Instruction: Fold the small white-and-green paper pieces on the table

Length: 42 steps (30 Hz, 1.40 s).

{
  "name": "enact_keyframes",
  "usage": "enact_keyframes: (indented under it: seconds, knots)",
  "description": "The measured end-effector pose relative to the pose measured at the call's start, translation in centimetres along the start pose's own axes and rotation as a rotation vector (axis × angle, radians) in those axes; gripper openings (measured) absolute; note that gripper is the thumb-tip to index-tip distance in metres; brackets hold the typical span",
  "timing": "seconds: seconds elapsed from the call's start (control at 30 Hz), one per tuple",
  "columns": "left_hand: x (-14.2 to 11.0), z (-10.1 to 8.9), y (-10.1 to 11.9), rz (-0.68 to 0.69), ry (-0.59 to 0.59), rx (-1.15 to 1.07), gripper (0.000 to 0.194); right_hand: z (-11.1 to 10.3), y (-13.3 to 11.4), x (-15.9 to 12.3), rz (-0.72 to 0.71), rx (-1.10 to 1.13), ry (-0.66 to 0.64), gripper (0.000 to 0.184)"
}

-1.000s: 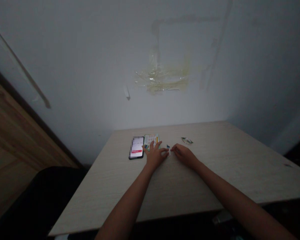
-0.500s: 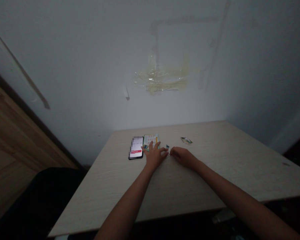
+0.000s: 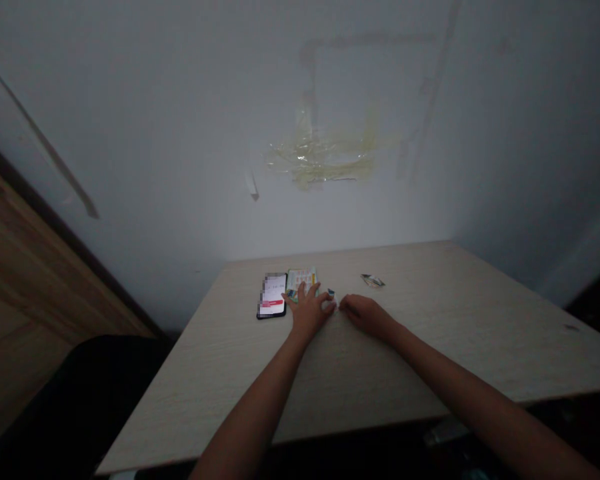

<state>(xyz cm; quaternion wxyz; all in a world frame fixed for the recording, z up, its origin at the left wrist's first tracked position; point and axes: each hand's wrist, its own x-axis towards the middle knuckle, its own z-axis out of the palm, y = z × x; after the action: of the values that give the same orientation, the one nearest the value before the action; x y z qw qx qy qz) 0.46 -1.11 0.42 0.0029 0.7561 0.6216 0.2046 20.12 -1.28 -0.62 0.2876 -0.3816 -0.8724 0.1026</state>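
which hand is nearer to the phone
Left. The left hand is just right of the phone; the right hand is farther right, beyond the left hand.

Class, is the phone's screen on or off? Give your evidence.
On: the phone's screen is lit pale, with a red bar across its lower part.
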Motion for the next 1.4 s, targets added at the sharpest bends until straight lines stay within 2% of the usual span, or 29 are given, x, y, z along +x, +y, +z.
enact_keyframes:
  seconds: [0.47, 0.6, 0.7, 0.8, 0.9, 1.0, 1.13, 1.3, 1.4]
  knots:
    - [0.2, 0.5, -0.4, -0.001, 0.002, -0.027, 0.025, -0.1, -1.6, 0.0, -0.078, 0.11, -0.067, 0.016]
    - [0.2, 0.3, -0.4, -0.014, -0.018, -0.038, 0.025, -0.4, -1.3, -0.1, -0.062, 0.193, -0.03, 0.015]
    - [0.2, 0.2, -0.4, -0.03, -0.031, -0.041, 0.025, -0.3, -0.3, 0.0, 0.007, 0.234, 0.067, 0.018]
    - [0.3, 0.2, -0.5, -0.029, -0.037, -0.044, 0.024, 0.1, 1.2, 0.2, 0.129, 0.131, 0.173, 0.02]
    - [0.4, 0.4, -0.7, -0.022, -0.025, -0.068, 0.03, 0.7, 2.2, 0.4, 0.071, 0.032, 0.151, 0.031]
    - [0.4, 0.7, -0.9, -0.035, 0.01, -0.09, 0.036, 1.2, 2.6, 0.6, 0.006, -0.056, 0.11, 0.032]
    - [0.5, 0.9, -0.9, -0.033, 0.039, -0.102, 0.026, 1.5, 2.6, 0.6, -0.016, -0.11, 0.101, 0.031]
    - [0.4, 0.7, -0.7, -0.024, 0.043, -0.125, 0.02, 1.6, 2.9, 0.6, -0.002, -0.094, 0.087, 0.033]
    - [0.3, 0.6, -0.6, -0.007, 0.044, -0.132, 0.019, 1.8, 3.2, 0.6, 0.073, -0.088, 0.092, 0.041]
